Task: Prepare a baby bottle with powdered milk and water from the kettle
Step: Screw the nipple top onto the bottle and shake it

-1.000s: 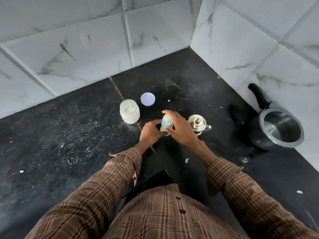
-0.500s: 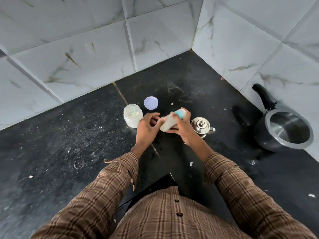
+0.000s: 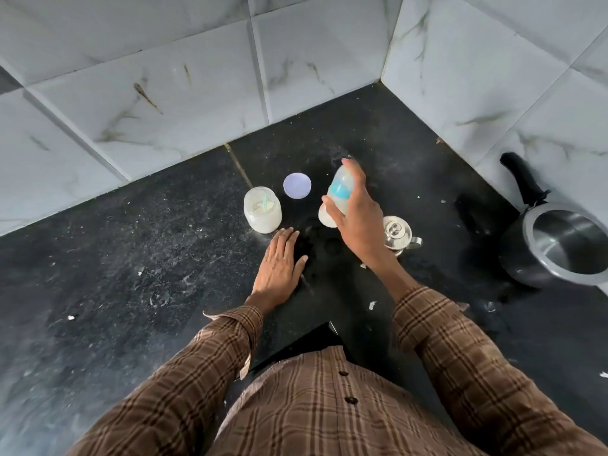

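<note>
Head view: right hand (image 3: 357, 222) grips baby bottle (image 3: 339, 195) mid-body, tilted, raised over worktop (image 3: 148, 258), btwn powder jar (image 3: 262, 209) & kettle (image 3: 397, 234); left hand (image 3: 279, 268) flat, fingers straight, on worktop; bottle prob light, smooth plastic, slippery if wet; hold round the waist.

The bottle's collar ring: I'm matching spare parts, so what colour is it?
Turquoise blue, on the baby bottle gripped by the right hand; head view shows it.
</note>
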